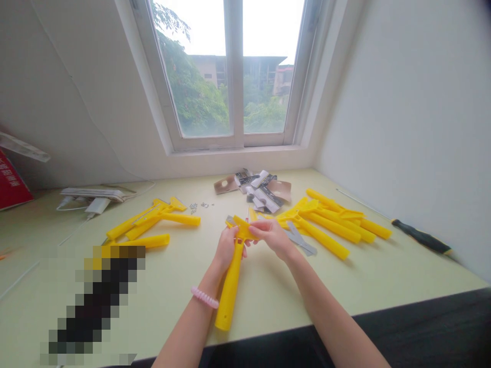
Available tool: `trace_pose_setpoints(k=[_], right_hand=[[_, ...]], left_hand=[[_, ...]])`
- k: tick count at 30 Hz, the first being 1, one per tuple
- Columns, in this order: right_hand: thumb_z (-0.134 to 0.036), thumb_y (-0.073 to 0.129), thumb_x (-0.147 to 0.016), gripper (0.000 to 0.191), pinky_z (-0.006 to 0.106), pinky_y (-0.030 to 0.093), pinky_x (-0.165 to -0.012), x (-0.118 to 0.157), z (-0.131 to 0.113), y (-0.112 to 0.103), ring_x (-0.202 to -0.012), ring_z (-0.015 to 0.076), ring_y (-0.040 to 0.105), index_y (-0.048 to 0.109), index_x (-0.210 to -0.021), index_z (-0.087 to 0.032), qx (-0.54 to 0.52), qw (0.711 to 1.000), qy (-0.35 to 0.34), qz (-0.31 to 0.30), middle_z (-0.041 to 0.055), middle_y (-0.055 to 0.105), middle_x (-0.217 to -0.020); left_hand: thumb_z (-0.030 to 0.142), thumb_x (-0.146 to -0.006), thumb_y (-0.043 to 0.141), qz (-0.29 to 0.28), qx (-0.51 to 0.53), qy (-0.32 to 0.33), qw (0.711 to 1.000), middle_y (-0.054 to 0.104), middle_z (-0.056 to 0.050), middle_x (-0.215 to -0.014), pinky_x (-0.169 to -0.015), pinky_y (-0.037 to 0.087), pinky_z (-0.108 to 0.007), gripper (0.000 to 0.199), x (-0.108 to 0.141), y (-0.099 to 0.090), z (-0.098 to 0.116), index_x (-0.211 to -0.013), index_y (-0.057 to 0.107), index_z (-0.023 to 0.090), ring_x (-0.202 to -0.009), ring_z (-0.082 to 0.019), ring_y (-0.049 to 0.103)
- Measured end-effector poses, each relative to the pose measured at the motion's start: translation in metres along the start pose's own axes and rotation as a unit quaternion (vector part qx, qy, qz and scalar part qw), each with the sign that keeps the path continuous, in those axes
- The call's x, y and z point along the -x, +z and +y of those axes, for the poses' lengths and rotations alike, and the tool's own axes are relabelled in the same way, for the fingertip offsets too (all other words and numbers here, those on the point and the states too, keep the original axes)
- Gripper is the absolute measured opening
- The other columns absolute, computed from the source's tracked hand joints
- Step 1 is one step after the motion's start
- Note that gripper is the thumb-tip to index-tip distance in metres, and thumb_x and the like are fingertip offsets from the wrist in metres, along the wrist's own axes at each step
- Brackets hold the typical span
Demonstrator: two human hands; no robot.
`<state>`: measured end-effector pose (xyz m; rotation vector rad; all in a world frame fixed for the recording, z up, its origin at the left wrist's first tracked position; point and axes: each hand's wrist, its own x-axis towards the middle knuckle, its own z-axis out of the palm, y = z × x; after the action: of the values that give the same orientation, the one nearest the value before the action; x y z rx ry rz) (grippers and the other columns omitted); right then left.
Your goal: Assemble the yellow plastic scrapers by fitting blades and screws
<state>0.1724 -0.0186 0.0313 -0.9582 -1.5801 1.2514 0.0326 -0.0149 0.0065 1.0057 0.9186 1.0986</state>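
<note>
Both hands are closed on a yellow plastic scraper [230, 291], its hollow handle pointing toward me and its wide head away. My left hand [225, 248] grips the head from the left, where a bit of grey metal blade [230, 220] shows. My right hand [271, 236] pinches the head's right side between thumb and fingers; the other fingertips are partly hidden beneath it. Just behind the head is a thin shaft with a red part [247, 220], mostly hidden. Flat grey blades [301, 239] lie right of my right hand, beside a pile of yellow scrapers [330, 225].
More yellow scrapers [153, 220] lie at the left, near small screws [194, 207]. Torn packaging [264, 191] sits at the back. A long tool with a black handle [422, 237] rests at the right. A power strip [92, 193] with cables is at the back left, below the window.
</note>
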Motion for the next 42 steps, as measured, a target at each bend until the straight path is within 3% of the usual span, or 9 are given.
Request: trace_pose_setpoints(k=[5,10,12,18,25,29,36,42], right_hand=[[-0.036,0.053,-0.074,0.027,0.023,0.042,-0.053,0.000,0.001,0.000,-0.055,0.0112,0.052,0.067,-0.067,-0.014,0.004,1.000,0.001,0.004,0.0023,0.060,-0.057],[-0.034,0.056,-0.071,0.024,0.024,0.044,-0.052,-0.001,0.004,-0.001,-0.053,0.0113,0.053,0.069,-0.072,-0.014,0.027,0.999,0.025,0.025,0.0029,0.062,-0.061],[-0.033,0.056,-0.071,0.023,0.024,0.044,-0.052,-0.001,0.005,-0.001,-0.052,0.0112,0.053,0.069,-0.071,-0.014,0.034,0.999,0.030,0.023,0.0029,0.062,-0.060],[-0.033,0.057,-0.069,0.024,0.023,0.045,-0.051,0.000,0.002,-0.001,-0.053,0.0113,0.054,0.069,-0.071,-0.013,0.046,0.998,0.045,0.025,0.0037,0.063,-0.061],[-0.038,0.059,-0.067,0.031,0.023,0.046,-0.054,0.001,0.000,0.001,-0.062,0.0127,0.057,0.069,-0.082,-0.013,0.043,0.995,0.089,0.008,0.0062,0.065,-0.073],[-0.037,0.062,-0.066,0.033,0.023,0.046,-0.053,0.000,0.003,0.002,-0.062,0.0132,0.058,0.069,-0.086,-0.013,0.041,0.994,0.101,0.028,0.0075,0.066,-0.075],[-0.033,0.063,-0.064,0.031,0.021,0.042,-0.049,-0.001,0.003,0.010,-0.058,0.0122,0.057,0.069,-0.087,-0.013,0.051,0.992,0.082,0.079,0.0065,0.067,-0.072],[-0.033,0.062,-0.065,0.034,0.021,0.041,-0.047,-0.001,0.006,0.014,-0.055,0.0108,0.055,0.067,-0.094,-0.014,0.052,0.993,0.059,0.086,0.0065,0.067,-0.074]], left_hand=[[0.045,-0.072,0.032,-0.035,0.063,-0.047,0.996,0.057,-0.005,-0.052,-0.035,0.033,-0.022,0.041,0.002,-0.002,0.004,-0.071,0.055,0.011,-0.036,-0.013,0.050],[0.040,-0.071,0.045,0.134,-0.016,0.052,0.989,0.062,-0.003,-0.061,-0.044,0.041,-0.022,0.027,0.002,-0.013,0.014,-0.070,0.054,0.014,-0.048,-0.012,0.055],[0.036,-0.069,0.048,0.171,-0.045,0.065,0.982,0.060,-0.002,-0.056,-0.044,0.040,-0.021,0.022,0.003,-0.016,0.018,-0.066,0.052,0.015,-0.048,-0.012,0.056],[0.030,-0.065,0.052,0.163,-0.086,0.052,0.981,0.059,-0.002,-0.052,-0.040,0.039,-0.020,0.016,0.003,-0.019,0.021,-0.063,0.051,0.014,-0.044,-0.012,0.055],[0.025,-0.061,0.052,0.200,-0.072,0.059,0.975,0.055,0.000,-0.043,-0.039,0.038,-0.018,0.012,-0.003,-0.021,0.014,-0.055,0.048,0.015,-0.039,-0.010,0.050],[0.025,-0.061,0.051,0.214,-0.072,0.063,0.972,0.053,0.001,-0.042,-0.039,0.039,-0.019,0.012,-0.003,-0.020,0.013,-0.055,0.048,0.015,-0.039,-0.010,0.050],[0.024,-0.063,0.049,0.188,-0.034,0.071,0.979,0.056,0.000,-0.046,-0.041,0.039,-0.020,0.012,-0.002,-0.022,0.012,-0.057,0.049,0.015,-0.040,-0.010,0.051],[0.022,-0.061,0.050,0.165,0.005,0.060,0.984,0.058,-0.002,-0.047,-0.041,0.038,-0.020,0.009,-0.002,-0.025,0.011,-0.056,0.049,0.014,-0.040,-0.010,0.051]])
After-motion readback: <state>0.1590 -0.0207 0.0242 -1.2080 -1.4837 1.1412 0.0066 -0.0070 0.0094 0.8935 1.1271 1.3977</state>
